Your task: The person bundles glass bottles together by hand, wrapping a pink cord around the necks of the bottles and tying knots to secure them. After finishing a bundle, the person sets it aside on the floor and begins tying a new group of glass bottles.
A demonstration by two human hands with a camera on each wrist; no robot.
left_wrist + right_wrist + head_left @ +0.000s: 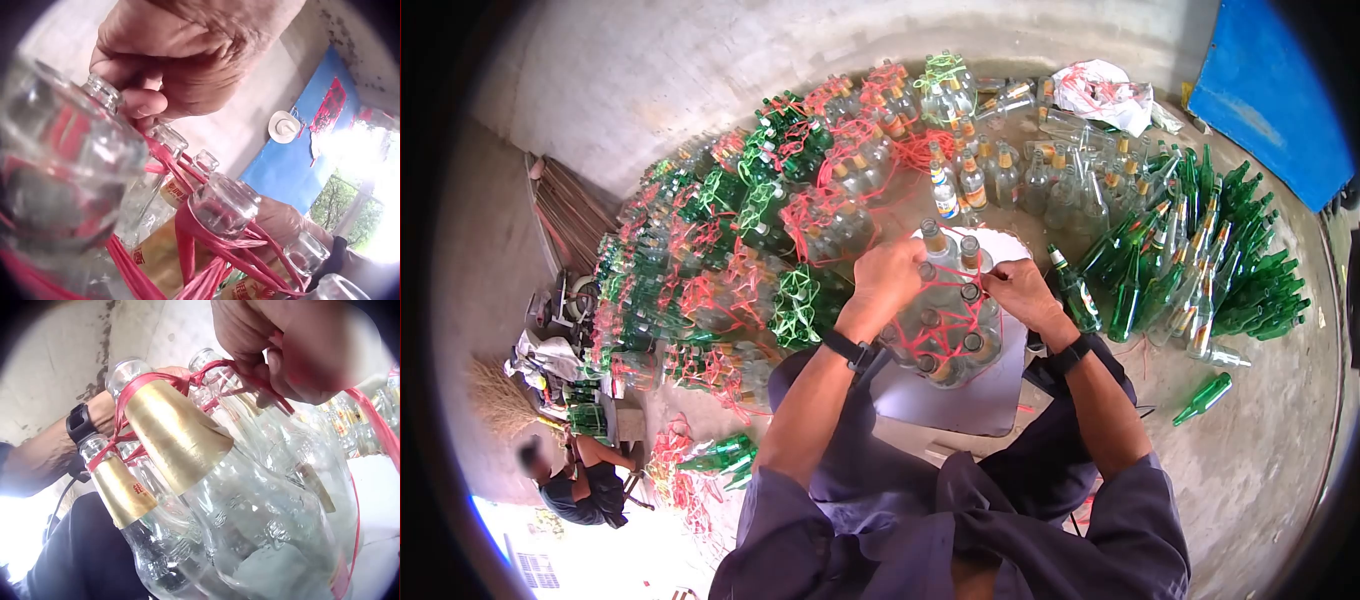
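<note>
Several clear glass bottles (948,297), stood close together as one cluster and laced at the necks with red twine (948,320), occupy the space between the two hands in the head view. The cluster rests over a white surface (950,405). The left hand (888,283) is at its left side, beside the upper necks; the right hand (1022,295) is at its right edge, fingers bent inward.

In the left wrist view, the cluster lies below the left hand, with one bottle mouth (103,94) just beside the bent fingers. These fingers are curled, leaving only a small gap; whether they pinch the twine or the glass cannot be told, the contact being partly hidden. The right hand appears behind the necks.

In the right wrist view, the necks, two with gold foil (172,434), lie below and to the left of the right hand in the frame. The twine passes around the necks to the right hand, whose thumb and fingers are closed in a pinch upon it; a short end projects beneath the fingers.
</note>
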